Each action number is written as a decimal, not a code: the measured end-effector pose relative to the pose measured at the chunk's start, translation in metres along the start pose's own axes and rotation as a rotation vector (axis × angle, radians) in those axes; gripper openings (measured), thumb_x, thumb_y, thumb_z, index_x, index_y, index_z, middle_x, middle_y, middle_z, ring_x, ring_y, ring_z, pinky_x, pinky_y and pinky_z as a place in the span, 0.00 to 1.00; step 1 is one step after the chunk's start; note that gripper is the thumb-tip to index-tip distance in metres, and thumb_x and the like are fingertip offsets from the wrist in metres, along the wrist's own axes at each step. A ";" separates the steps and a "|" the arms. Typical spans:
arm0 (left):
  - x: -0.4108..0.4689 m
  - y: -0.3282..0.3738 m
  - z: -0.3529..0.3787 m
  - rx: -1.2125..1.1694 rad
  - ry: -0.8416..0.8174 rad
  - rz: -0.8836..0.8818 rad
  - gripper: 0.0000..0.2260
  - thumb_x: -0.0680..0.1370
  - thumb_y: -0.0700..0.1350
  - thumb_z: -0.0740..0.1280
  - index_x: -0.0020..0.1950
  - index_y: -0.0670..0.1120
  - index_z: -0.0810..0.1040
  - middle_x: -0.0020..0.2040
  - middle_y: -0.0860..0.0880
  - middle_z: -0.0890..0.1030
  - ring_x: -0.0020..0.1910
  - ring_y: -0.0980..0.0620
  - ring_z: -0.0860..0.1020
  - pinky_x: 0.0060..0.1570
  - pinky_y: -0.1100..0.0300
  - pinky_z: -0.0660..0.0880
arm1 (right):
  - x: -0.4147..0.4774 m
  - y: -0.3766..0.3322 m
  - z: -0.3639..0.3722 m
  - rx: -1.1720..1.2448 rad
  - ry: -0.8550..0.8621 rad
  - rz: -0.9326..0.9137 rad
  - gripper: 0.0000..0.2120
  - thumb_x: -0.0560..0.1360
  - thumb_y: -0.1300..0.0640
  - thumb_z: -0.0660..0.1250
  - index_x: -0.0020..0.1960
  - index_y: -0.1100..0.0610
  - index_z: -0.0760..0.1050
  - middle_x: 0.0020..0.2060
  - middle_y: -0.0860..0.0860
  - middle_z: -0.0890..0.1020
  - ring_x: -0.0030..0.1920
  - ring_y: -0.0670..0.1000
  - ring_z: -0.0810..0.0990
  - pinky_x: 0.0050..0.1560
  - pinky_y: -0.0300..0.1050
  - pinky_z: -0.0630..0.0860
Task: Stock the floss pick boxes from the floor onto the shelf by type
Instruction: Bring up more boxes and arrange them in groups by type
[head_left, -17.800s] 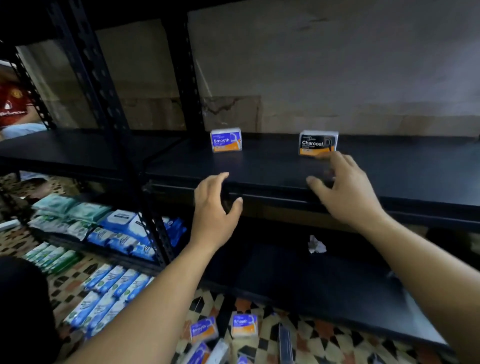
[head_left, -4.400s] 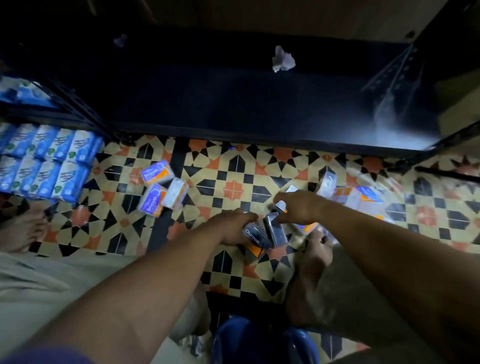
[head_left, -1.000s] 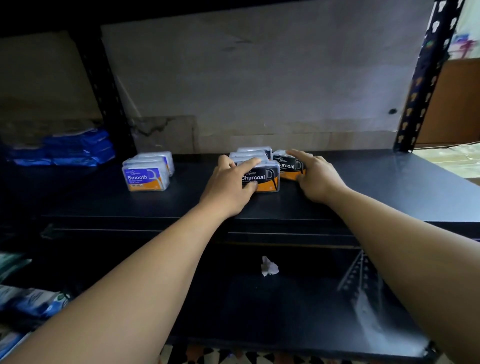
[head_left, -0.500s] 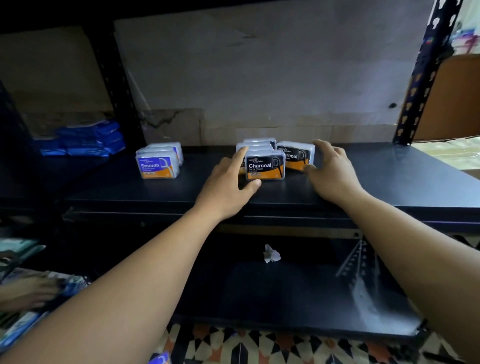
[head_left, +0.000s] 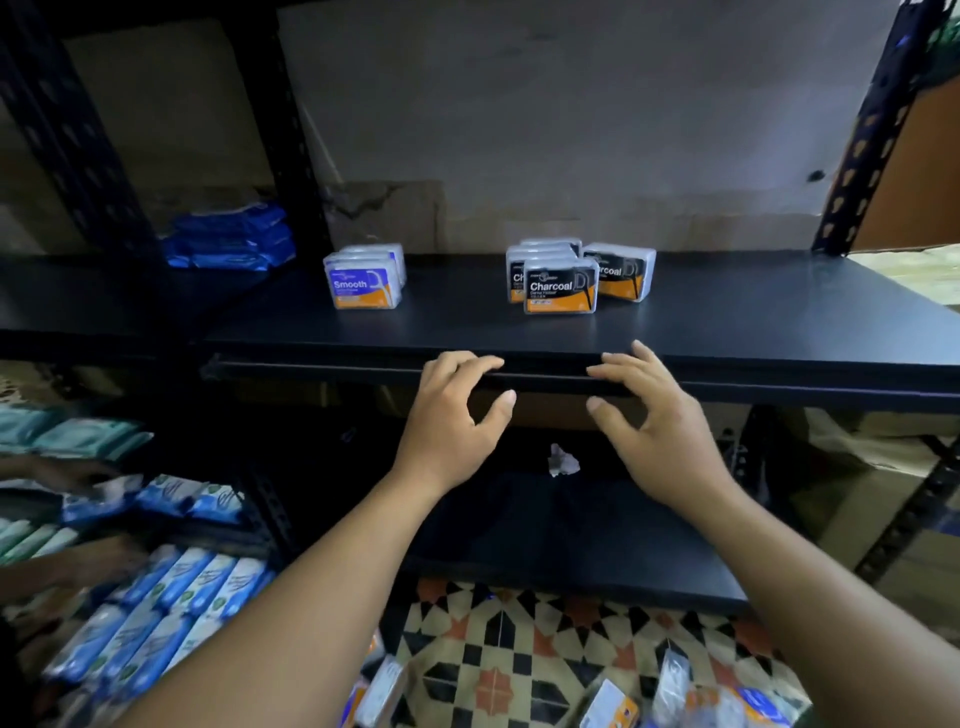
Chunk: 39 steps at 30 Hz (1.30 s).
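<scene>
Several black-and-orange Charcoal floss pick boxes (head_left: 560, 286) stand grouped on the black shelf (head_left: 727, 327), one more Charcoal box (head_left: 623, 273) to their right. A row of blue-and-orange Smooth boxes (head_left: 362, 285) stands further left on the same shelf. My left hand (head_left: 451, 426) and my right hand (head_left: 657, 426) hover in front of the shelf's front edge, below the boxes, fingers loosely spread, holding nothing. More floss boxes (head_left: 608, 706) lie on the patterned floor tiles at the bottom.
A crumpled white paper scrap (head_left: 562, 461) lies on the lower shelf. Blue packets (head_left: 228, 244) sit on the left shelf section; blue-white packs (head_left: 171, 597) fill the lower left, where another person's hand (head_left: 67, 473) reaches. Black uprights stand at left and right (head_left: 867, 130).
Both hands have let go of the Charcoal boxes and drawn back toward me, past the shelf's front edge. The view has tilted down, showing the floor.
</scene>
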<state>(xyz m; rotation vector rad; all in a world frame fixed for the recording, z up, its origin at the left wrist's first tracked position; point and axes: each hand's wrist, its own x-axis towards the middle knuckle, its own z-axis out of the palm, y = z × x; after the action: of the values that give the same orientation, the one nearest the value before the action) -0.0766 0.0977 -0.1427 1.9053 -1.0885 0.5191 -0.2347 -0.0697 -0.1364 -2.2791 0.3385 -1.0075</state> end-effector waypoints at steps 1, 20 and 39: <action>-0.003 -0.001 -0.002 -0.007 -0.043 -0.017 0.15 0.76 0.51 0.69 0.61 0.48 0.80 0.55 0.52 0.77 0.58 0.53 0.74 0.62 0.66 0.68 | -0.002 -0.002 -0.003 -0.002 -0.016 0.004 0.14 0.77 0.56 0.70 0.62 0.50 0.80 0.64 0.39 0.75 0.77 0.40 0.58 0.71 0.40 0.59; -0.084 -0.044 0.029 0.318 -1.289 -0.479 0.34 0.75 0.62 0.70 0.78 0.58 0.61 0.68 0.49 0.74 0.60 0.49 0.76 0.59 0.57 0.74 | -0.082 0.075 0.009 -0.514 -1.159 0.384 0.31 0.77 0.40 0.66 0.76 0.44 0.62 0.67 0.50 0.76 0.65 0.53 0.75 0.62 0.45 0.70; -0.203 -0.054 0.148 0.163 -1.444 -0.321 0.29 0.78 0.56 0.68 0.77 0.53 0.65 0.70 0.48 0.74 0.64 0.48 0.74 0.59 0.60 0.70 | -0.180 0.169 0.053 -0.528 -1.338 0.596 0.32 0.75 0.44 0.69 0.75 0.49 0.65 0.67 0.51 0.75 0.64 0.54 0.75 0.57 0.44 0.71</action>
<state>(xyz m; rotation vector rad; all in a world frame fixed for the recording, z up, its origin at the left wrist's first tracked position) -0.1474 0.0862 -0.3899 2.4894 -1.4914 -1.1880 -0.3155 -0.0958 -0.3739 -2.4758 0.6382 1.0160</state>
